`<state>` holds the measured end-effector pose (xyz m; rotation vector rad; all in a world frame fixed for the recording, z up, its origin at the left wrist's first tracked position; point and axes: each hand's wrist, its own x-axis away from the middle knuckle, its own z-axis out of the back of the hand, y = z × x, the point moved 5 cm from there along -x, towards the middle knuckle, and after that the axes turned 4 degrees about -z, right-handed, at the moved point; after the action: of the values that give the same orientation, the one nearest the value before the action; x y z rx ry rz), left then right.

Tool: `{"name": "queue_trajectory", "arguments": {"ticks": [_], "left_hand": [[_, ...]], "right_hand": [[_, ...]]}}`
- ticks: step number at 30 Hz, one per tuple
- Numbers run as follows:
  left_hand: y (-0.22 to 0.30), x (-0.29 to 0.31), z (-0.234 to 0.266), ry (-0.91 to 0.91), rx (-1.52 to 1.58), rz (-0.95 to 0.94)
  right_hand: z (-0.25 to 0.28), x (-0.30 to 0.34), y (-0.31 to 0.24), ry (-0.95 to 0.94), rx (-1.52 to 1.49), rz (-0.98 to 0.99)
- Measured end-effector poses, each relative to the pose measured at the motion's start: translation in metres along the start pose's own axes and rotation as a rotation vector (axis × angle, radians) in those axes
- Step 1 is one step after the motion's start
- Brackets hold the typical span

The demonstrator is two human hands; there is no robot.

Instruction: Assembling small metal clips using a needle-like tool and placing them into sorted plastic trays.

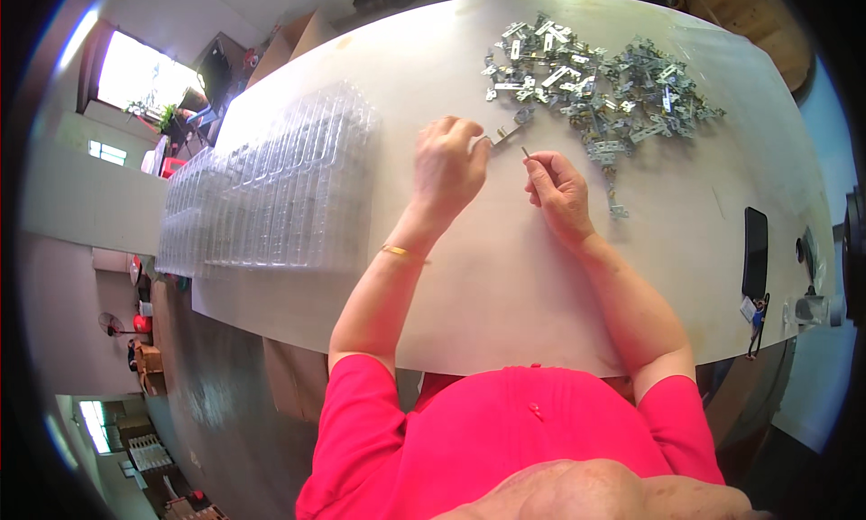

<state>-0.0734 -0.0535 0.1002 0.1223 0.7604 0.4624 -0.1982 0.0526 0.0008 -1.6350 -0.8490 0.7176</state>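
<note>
Head view, only one: left hand (449, 166) over the desk, fingers bent, thumb and fingertips at the near end of a slim silver metal bracket with a small brassy stub (511, 134); looks grasped there, exact finger contact partly hidden by the hand itself. Bracket points away and to the right, far end near the pile. Right hand (557, 188) clenched, thumb and index pinching a thin brass-coloured metal pin (526, 152), tip up, just right of the bracket; gap visible between the two. Both parts sit mid-desk, between trays and pile. Pale, smooth-topped desk (469, 294) carries the lot. Loose pile of silver metal brackets (577, 82) at far right, tangled, a few trailing toward the person, right of the right hand. Clear plastic compartment trays (280, 182) at left, stacked in overlapping rows, well apart from the left hand. Black rectangular phone (756, 249) near the right edge, blue-and-black corded keyring (758, 323) just below. Gold-coloured bracelet (397, 250) on left wrist. Bright pink-red short-sleeved shirt (523, 421) on the person.
</note>
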Motion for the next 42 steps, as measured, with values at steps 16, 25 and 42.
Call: {"name": "queue_trajectory", "arguments": {"ticks": [16,25,42], "left_hand": [[-0.043,0.005,-0.081,-0.383,0.096,0.267],[-0.06,0.038,-0.044,-0.477,0.49,0.786],[-0.051,0.046,-0.048,-0.212,0.149,0.463]], "right_hand": [[0.004,-0.004,-0.001,0.043,-0.078,-0.071],[0.006,-0.004,0.002,0.037,-0.035,-0.083],[0.0,0.001,0.003,0.022,0.071,-0.051]]}}
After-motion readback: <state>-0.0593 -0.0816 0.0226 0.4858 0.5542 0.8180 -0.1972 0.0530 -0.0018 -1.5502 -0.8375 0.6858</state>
